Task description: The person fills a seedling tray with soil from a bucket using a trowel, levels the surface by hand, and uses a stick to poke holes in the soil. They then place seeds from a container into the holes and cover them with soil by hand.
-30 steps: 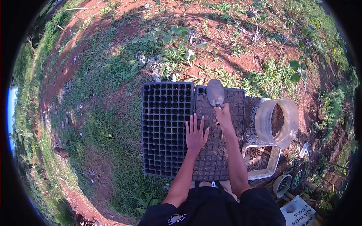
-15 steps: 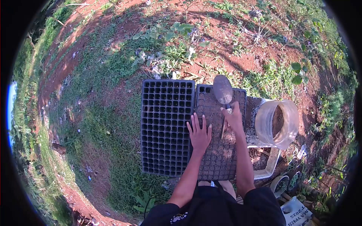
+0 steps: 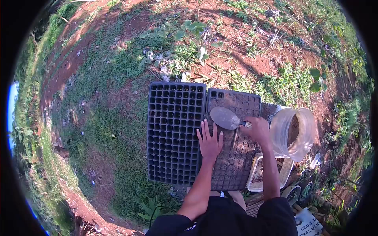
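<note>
My left hand (image 3: 210, 143) lies flat with fingers spread, resting near the inner edge of a soil-filled seedling tray (image 3: 228, 169). My right hand (image 3: 258, 129) is wrapped round the handle of a trowel (image 3: 225, 118). The trowel's grey, soil-smeared blade points left over the upper part of that tray, just above my left fingertips. Soil covers most of the tray's cells, while a couple at its far left corner show dark and hollow. A thin brown stick (image 3: 235, 139) is on the soil between my hands. Alongside on the left stands a black seedling tray (image 3: 173, 133) with hollow cells.
Right of the trays sits a cloudy plastic cylinder (image 3: 279, 135), open at the top. Below it is a white-rimmed box (image 3: 285, 173) with soil inside. A round pale container (image 3: 292, 193) and a printed white sack (image 3: 309, 224) lie at lower right. Grass and red earth surround everything.
The trowel has swung from pointing away to pointing left, its blade now lower over the filled tray. My right hand has shifted right and turned. My left hand stays on the tray.
</note>
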Action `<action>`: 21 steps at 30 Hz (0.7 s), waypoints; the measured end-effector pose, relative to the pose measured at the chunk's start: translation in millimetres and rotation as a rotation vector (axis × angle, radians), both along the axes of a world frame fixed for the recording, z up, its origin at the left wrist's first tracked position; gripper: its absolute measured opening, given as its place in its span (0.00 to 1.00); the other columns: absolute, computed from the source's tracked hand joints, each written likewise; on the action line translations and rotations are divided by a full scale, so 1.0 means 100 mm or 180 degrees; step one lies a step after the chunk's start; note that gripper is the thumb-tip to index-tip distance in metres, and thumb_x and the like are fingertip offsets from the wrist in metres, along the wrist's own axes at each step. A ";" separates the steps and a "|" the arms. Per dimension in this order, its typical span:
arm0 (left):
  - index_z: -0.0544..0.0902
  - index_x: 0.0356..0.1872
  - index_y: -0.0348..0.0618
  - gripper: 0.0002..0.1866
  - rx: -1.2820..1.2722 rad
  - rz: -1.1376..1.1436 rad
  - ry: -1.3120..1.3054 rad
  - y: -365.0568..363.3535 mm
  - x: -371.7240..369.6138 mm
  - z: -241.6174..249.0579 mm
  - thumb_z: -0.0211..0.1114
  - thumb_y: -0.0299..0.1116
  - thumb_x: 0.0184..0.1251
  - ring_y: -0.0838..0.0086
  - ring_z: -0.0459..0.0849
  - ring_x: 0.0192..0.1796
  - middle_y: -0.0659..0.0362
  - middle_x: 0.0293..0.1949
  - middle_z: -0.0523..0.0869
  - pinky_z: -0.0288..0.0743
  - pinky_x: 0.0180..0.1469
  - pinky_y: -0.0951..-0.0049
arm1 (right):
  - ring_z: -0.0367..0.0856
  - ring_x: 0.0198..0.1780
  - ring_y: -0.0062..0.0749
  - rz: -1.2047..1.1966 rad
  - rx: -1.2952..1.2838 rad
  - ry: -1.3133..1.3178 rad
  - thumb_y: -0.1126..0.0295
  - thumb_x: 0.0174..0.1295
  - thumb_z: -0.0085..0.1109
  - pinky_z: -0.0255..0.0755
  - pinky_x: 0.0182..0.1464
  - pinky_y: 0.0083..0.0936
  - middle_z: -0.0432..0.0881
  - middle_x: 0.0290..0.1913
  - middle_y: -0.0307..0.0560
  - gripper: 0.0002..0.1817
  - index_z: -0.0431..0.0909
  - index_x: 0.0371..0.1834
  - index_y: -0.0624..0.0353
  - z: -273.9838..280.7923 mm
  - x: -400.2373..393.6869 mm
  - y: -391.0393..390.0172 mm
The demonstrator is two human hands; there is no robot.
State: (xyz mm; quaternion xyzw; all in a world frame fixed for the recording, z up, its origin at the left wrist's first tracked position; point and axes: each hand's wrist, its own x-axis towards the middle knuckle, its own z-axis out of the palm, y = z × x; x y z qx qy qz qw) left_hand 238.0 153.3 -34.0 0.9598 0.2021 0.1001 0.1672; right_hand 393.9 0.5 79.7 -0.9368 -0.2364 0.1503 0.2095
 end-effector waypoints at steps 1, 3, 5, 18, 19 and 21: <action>0.72 0.74 0.44 0.30 -0.0021 0.0005 0.0008 0.00 0.00 0.00 0.56 0.49 0.78 0.49 0.55 0.83 0.40 0.80 0.59 0.48 0.80 0.39 | 0.89 0.35 0.54 -0.0018 0.0005 0.0031 0.56 0.52 0.75 0.82 0.42 0.45 0.88 0.30 0.58 0.18 0.92 0.43 0.52 0.02 0.04 0.03; 0.72 0.74 0.44 0.30 -0.0045 0.0009 0.0030 -0.01 -0.01 0.01 0.55 0.49 0.79 0.49 0.55 0.84 0.41 0.80 0.59 0.48 0.80 0.40 | 0.89 0.34 0.54 -0.0038 0.0008 0.0076 0.56 0.52 0.76 0.82 0.42 0.45 0.88 0.28 0.59 0.18 0.92 0.42 0.52 -0.01 0.13 0.06; 0.72 0.75 0.45 0.30 -0.0043 0.0007 0.0029 0.00 -0.01 0.00 0.55 0.49 0.79 0.50 0.55 0.84 0.41 0.81 0.59 0.48 0.80 0.40 | 0.89 0.34 0.53 -0.0050 -0.0189 -0.0120 0.55 0.51 0.76 0.82 0.42 0.43 0.88 0.28 0.58 0.19 0.93 0.43 0.52 -0.08 0.23 0.09; 0.71 0.76 0.48 0.30 -0.0012 0.0033 0.0068 -0.01 0.00 -0.01 0.54 0.50 0.79 0.50 0.56 0.84 0.41 0.81 0.60 0.50 0.80 0.40 | 0.90 0.35 0.49 -0.0206 0.0046 -0.0023 0.52 0.50 0.78 0.83 0.46 0.41 0.90 0.32 0.54 0.21 0.93 0.43 0.52 -0.29 0.40 0.07; 0.71 0.76 0.48 0.30 0.0001 0.0035 0.0066 -0.01 0.00 -0.01 0.54 0.50 0.79 0.50 0.56 0.84 0.41 0.81 0.60 0.50 0.80 0.40 | 0.90 0.35 0.49 -0.0148 0.0188 -0.0143 0.52 0.51 0.77 0.83 0.47 0.41 0.90 0.32 0.54 0.21 0.93 0.43 0.52 -0.32 0.41 0.06; 0.71 0.76 0.48 0.30 0.0013 0.0028 0.0088 0.00 -0.01 -0.02 0.54 0.50 0.79 0.50 0.56 0.83 0.41 0.80 0.60 0.51 0.80 0.40 | 0.90 0.35 0.50 -0.0100 0.0327 -0.0238 0.52 0.51 0.77 0.83 0.47 0.41 0.90 0.32 0.55 0.21 0.92 0.43 0.53 -0.34 0.40 0.08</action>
